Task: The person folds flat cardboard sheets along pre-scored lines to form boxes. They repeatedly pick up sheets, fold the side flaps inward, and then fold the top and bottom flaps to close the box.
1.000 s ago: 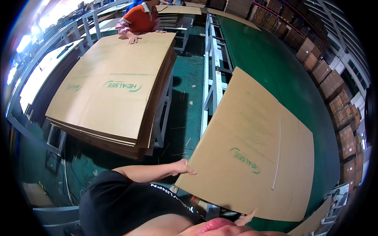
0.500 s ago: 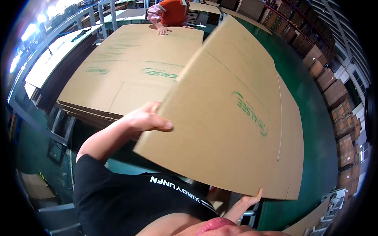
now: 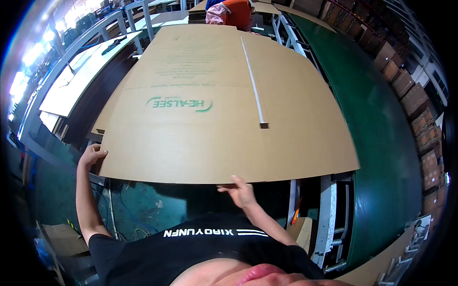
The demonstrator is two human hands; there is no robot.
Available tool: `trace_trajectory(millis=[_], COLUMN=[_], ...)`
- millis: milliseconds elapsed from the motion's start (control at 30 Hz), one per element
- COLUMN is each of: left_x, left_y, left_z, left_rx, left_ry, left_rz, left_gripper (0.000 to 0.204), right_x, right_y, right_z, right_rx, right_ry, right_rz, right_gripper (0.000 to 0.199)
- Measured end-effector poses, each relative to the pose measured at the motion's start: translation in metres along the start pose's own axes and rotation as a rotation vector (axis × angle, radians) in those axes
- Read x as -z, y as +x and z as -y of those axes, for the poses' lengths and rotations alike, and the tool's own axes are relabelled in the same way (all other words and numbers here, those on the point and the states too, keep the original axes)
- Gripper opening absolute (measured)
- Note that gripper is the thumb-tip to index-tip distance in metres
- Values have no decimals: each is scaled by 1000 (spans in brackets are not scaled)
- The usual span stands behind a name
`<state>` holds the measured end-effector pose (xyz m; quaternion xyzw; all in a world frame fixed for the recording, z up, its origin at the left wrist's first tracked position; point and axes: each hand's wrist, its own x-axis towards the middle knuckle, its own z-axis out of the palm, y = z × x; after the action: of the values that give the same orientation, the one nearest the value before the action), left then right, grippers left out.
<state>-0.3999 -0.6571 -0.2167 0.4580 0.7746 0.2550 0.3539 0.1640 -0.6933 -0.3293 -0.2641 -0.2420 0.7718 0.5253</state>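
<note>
A wide brown cardboard sheet (image 3: 191, 138) lies roughly flat in front of me, with green print at its left half and a narrow slot (image 3: 253, 86) right of its middle. My left hand (image 3: 91, 156) grips the sheet at its near left corner, thumb on top. At the near edge, around the middle, my right hand (image 3: 240, 191) pinches the board with its thumb above and the fingers partly hidden below. Beneath the sheet, a strip of the cardboard stack (image 3: 109, 106) shows on the left.
Across the sheet stands a person in orange with a pink sleeve (image 3: 217, 13). A green conveyor belt (image 3: 377, 167) runs along the right, beside a metal frame (image 3: 327, 214). White-topped boards (image 3: 83, 71) and a grey railing (image 3: 40, 102) are at left. Stacked cartons (image 3: 422, 126) line the far right.
The sheet has swung from a steep tilt at the right down to nearly flat over the stack. My left hand went left and nearer; my right hand moved left and farther out.
</note>
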Motion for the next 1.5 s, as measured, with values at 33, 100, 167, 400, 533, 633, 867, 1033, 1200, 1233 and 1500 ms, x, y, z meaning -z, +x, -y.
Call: trace_trajectory(millis=[33,100,167,400,533,633,867,1033,1200,1233,1500], left_x=[10,-49,-113,-323,-335,-335,-326,-316,-314,-315,-310], left_y=[6,-15,-21,-99,-83,-88,-71,-48,-15,-6,34], left_z=[11,-65,-87,-174,-157,-166,-175,-185,-183,-186,-180], left_rx=[70,-130,-282,-1227,-1246,-1215,-1094,-1083,-1136,-1110,-1183], left_ry=[239,560,285,710,770,811,886,809,656,651,655], left_rz=[-148,-213,-83,429,365,380,317,368,291,311,376], left_gripper=[60,66,63,52,42,35,44,45,61,61,59], right_x=[-13,-13,-14,-7,90,182,320,356,365,347,133], right_y=[15,35,61,86,63,18,-89,-76,-59,-60,-48], right_z=[-20,-55,-97,-99,-29,27,227,325,361,371,391], right_rx=[-38,-137,-375,-423,-280,-87,794,984,1011,1048,1255], right_ry=[-37,-45,-96,-272,-275,-251,429,390,-79,-183,-755], right_rz=[19,149,290,333,129,-177,-527,-505,-885,-879,-806], right_gripper=[35,38,41,52,53,54,67,60,49,49,44])
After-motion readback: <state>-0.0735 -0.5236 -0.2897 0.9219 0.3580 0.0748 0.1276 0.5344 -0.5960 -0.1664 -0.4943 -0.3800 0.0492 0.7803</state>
